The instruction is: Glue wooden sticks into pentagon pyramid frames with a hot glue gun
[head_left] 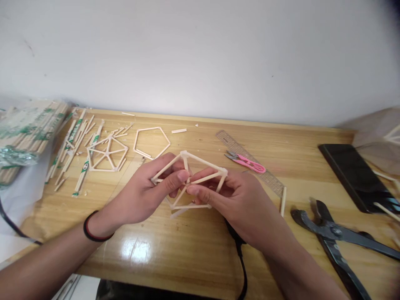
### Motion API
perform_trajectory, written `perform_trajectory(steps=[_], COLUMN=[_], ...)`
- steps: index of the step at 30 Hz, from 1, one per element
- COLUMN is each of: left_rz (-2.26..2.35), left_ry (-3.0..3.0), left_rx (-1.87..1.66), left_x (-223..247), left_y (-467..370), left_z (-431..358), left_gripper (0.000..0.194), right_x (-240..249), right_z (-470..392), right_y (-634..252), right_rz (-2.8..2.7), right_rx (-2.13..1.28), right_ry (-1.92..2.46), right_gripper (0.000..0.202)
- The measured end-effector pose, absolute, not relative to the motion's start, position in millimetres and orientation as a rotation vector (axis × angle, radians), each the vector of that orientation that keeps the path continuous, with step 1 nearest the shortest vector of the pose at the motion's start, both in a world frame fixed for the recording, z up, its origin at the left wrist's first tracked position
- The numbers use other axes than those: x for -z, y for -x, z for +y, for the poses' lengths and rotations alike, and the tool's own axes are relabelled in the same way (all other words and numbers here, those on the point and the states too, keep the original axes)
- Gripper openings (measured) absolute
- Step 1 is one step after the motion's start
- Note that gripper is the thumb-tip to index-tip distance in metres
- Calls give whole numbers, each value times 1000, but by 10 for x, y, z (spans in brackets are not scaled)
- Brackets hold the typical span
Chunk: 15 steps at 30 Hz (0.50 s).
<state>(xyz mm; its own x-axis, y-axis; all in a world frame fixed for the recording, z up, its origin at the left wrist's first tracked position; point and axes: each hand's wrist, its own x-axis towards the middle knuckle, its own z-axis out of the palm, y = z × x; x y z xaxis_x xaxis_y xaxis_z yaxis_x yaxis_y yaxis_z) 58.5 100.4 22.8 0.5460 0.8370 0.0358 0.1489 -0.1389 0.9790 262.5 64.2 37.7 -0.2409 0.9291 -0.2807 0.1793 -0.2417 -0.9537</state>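
Between my hands, above the table, is a pentagon frame of wooden sticks [204, 161] with spokes meeting at its middle and whitish glue at the corners. My left hand [156, 181] grips its left side, thumb pressed near the centre joint. My right hand [233, 196] pinches close to the same joint, its thumb and fingertips on a spoke. Part of the frame's far side is hidden by my fingers. On the table behind lies a similar spoked pentagon [108, 154], and beside it a plain pentagon outline of sticks [152, 128].
Loose and wrapped chopsticks [75, 146] lie at the left, near a plastic-wrapped chopstick bundle [34, 125]. Pink thread snips [250, 162] rest on a clear ruler [233, 141]. Large black-handled cutters [336, 233] and a black phone [356, 175] are at the right. A black cable [242, 262] runs below my right hand.
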Motion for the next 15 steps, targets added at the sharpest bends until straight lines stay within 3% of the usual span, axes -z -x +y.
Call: perform_trajectory(steps=[15], left_rz=[799], left_ry=[-1592], left_rx=[-725], left_x=[-221], left_y=[-602], left_z=[985], left_gripper=[29], right_x=[-342], right_z=[603], right_y=[-2619], right_rz=[-1403], right_rx=[-1534], right_ry=[1267], right_gripper=[11])
